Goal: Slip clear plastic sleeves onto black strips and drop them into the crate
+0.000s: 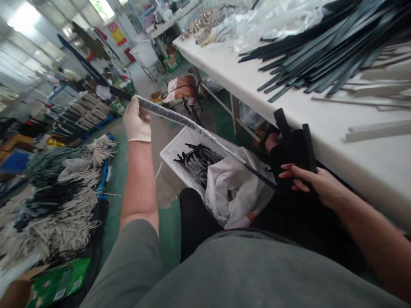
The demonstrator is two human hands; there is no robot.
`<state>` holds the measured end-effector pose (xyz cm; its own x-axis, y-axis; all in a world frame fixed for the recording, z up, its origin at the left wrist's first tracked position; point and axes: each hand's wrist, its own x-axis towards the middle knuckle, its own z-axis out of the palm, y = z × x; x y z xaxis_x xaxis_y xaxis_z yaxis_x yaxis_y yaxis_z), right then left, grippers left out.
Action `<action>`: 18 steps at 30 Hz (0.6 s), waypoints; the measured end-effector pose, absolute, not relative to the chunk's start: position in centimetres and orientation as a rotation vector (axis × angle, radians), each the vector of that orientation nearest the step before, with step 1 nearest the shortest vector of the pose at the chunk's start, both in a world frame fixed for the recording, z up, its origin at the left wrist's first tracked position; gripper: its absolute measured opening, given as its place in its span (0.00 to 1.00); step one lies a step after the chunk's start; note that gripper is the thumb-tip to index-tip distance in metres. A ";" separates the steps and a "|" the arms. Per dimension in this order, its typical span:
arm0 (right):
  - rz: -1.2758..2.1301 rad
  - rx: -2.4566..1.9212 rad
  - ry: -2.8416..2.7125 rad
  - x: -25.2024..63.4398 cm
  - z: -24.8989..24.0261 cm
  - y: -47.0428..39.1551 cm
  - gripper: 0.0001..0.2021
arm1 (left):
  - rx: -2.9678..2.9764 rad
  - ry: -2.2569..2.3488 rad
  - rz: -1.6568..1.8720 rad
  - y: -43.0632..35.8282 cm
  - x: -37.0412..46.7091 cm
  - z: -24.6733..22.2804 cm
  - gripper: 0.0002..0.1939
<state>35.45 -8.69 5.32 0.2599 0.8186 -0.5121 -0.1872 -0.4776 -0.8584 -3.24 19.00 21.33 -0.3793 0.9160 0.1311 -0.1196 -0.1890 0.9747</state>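
Observation:
A long dark strap [167,112], partly covered by a whitish wrap, stretches across the view from upper left to lower right. My left hand [137,119], in a white glove, is closed on it at arm's length. Its lower end reaches my lap near my right hand [303,179], which is bare, with the fingers curled beside wide black strips [293,143]; whether it grips them is unclear. Below the strap, a white bin [170,149] holds black and grey strips [197,164] and a crumpled white bag [224,184].
On the right, a white table [221,72] carries a pile of black strips [314,51], pale strips [382,130] and clear plastic. Bundles of cords [64,214] lie on the floor at left. A stool with a patterned cover [183,89] stands ahead.

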 end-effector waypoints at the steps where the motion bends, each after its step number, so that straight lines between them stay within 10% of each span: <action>1: 1.375 -1.629 -0.607 35.6 5.2 -8.9 0.18 | 1.024 1.268 1.722 19.9 -3.2 22.7 0.11; 10: 1.385 -1.718 -0.672 35.4 3.4 -9.1 0.18 | 1.247 1.293 1.887 25.8 -2.3 25.5 0.15; 18: 1.432 -1.690 -0.700 35.7 1.9 -9.0 0.20 | 1.346 1.445 1.095 20.1 1.9 4.9 0.10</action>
